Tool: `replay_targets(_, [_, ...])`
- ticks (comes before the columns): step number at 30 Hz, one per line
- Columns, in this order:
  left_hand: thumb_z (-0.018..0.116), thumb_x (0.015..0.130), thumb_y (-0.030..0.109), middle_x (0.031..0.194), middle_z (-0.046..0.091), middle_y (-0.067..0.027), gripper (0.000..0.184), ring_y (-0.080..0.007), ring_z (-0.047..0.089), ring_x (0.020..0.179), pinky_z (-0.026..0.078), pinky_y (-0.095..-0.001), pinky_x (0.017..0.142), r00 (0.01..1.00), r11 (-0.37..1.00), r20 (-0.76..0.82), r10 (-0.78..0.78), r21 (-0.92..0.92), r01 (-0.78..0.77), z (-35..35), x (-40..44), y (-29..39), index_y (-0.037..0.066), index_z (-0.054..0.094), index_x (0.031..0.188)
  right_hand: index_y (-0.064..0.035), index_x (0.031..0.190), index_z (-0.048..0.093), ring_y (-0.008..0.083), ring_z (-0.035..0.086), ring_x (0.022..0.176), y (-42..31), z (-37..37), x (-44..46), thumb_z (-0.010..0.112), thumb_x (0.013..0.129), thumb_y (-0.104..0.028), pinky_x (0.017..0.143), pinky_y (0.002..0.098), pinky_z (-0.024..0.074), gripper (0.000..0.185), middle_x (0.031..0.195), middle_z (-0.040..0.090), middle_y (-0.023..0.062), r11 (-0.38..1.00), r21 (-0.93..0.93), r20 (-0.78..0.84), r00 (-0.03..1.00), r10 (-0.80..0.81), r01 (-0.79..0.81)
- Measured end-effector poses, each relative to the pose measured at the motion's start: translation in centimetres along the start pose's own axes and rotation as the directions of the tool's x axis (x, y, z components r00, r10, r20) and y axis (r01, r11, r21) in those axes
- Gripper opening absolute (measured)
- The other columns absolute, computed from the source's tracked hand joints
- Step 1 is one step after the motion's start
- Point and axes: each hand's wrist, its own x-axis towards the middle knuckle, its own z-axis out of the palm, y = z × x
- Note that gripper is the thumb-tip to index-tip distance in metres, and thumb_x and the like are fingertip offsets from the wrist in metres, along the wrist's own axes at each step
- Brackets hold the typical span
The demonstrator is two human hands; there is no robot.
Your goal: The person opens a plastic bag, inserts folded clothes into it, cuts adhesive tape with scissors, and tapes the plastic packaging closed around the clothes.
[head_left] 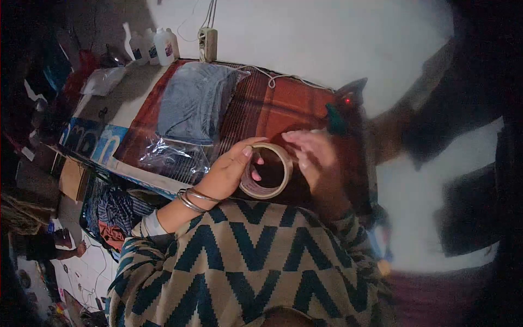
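Observation:
A wide roll of tape [283,173] is held up in front of the patterned top. My left hand [233,170], with metal bangles at the wrist, grips its left side, the thumb on the rim and fingertips showing through the hole. Just right of the roll, my right hand [313,155] is raised with its fingers apart, holding nothing that shows. Beyond the hands, a folded grey cloth in clear plastic [192,103] lies on the red and brown striped table cover [283,101].
White bottles [163,44] stand at the back left near a power socket [207,44] with cords. Clear plastic [102,80] lies at the table's left. Bundled clothes [117,210] are below the table edge. Another person's hand [80,249] shows at the lower left.

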Motion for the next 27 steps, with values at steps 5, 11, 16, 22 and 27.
replay_targets(5, [0.035,0.099,0.036,0.09,0.052,-0.0038,0.045,-0.0113,0.053,0.073,0.049,-0.024,0.066,0.99,0.99,0.035,-0.136,0.028,0.136,0.1,0.0,-0.3,0.002,0.046,0.126,0.0,0.111,0.06,0.0279,0.06,0.101,-1.9,-1.2,-0.2,0.051,0.081,0.002,0.086,0.0356,0.0481,0.031,0.115,0.057,0.0162,0.853,-0.501,0.219,0.975,-0.039,0.147])
replay_targets(11, [0.036,0.099,0.038,0.089,0.052,-0.0036,0.046,-0.0123,0.054,0.075,0.05,-0.025,0.066,0.981,0.982,0.046,-0.188,0.003,0.188,-0.1,0.3,-1.0,0.002,0.047,0.124,0.001,0.106,0.062,0.0317,0.06,0.096,-3.3,-0.9,-1.3,0.054,0.081,-0.004,0.084,0.0376,0.0494,0.027,0.111,0.059,0.017,0.746,-0.661,0.209,0.975,0.079,0.081])
replay_targets(16, [0.036,0.099,0.036,0.092,0.056,-0.004,0.044,-0.0118,0.056,0.076,0.05,-0.0249,0.067,0.983,0.985,0.059,-0.172,0.035,0.17,-0.2,0.4,-1.6,0.002,0.046,0.124,0.0002,0.102,0.063,0.0308,0.061,0.091,-3.5,-0.8,-1.9,0.059,0.081,-0.007,0.08,0.0369,0.0506,0.023,0.102,0.061,0.0152,0.665,-0.732,0.191,0.982,-0.008,0.148])
replay_targets(22, [0.036,0.098,0.039,0.09,0.056,-0.0044,0.044,-0.0118,0.056,0.072,0.05,-0.0243,0.063,0.976,0.976,0.025,-0.218,0.032,0.217,-0.4,0.5,-1.7,0.002,0.048,0.12,-0.0006,0.096,0.063,0.0297,0.061,0.088,-3.1,-0.6,-1.8,0.063,0.078,-0.008,0.081,0.0387,0.0502,0.018,0.1,0.062,0.0127,0.632,-0.757,0.19,0.981,-0.026,0.164])
replay_targets(27, [0.036,0.098,0.04,0.088,0.057,-0.0028,0.044,-0.0109,0.056,0.069,0.048,-0.0233,0.061,0.981,0.979,0.026,-0.19,0.082,0.187,-0.7,0.5,-2.3,0.003,0.05,0.117,-0.0004,0.09,0.063,0.0291,0.062,0.088,-3.3,-0.5,-1.6,0.062,0.076,-0.004,0.077,0.0377,0.0514,0.014,0.098,0.063,0.0124,0.629,-0.752,0.221,0.974,-0.04,0.197])
